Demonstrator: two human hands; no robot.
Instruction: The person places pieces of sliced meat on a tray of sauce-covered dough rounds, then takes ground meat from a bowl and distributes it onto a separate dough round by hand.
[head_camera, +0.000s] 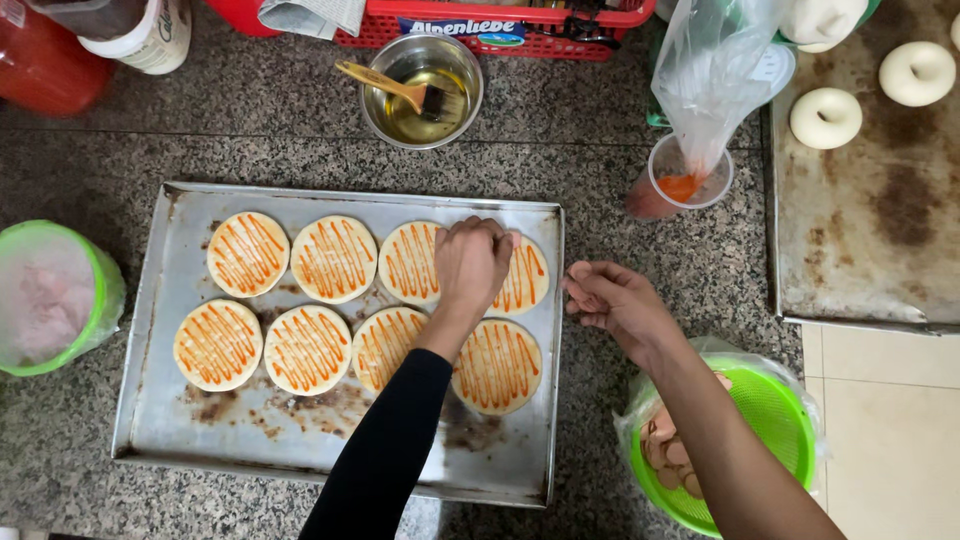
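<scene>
A metal baking tray (160, 420) lies on the granite counter and holds several flat dough rounds (248, 253) striped with orange sauce, in two rows. My left hand (470, 262), in a black sleeve, is curled knuckles-up over the top row, pressing down between the third round (408, 262) and the fourth round (528, 280). Anything under its fingers is hidden. My right hand (615, 300) hovers just off the tray's right edge with fingers pinched together. I cannot tell whether it holds anything. Below it stands a green basket (770, 420) lined with plastic, with pink sausage slices (665, 455) inside.
A steel bowl of oil with a brush (420, 95) sits behind the tray. A piping bag with orange sauce stands in a plastic cup (685, 180). A second tray (870, 230) at right carries white dough rings. A bagged green tub (50, 295) stands left. A red basket (500, 25) is at the back.
</scene>
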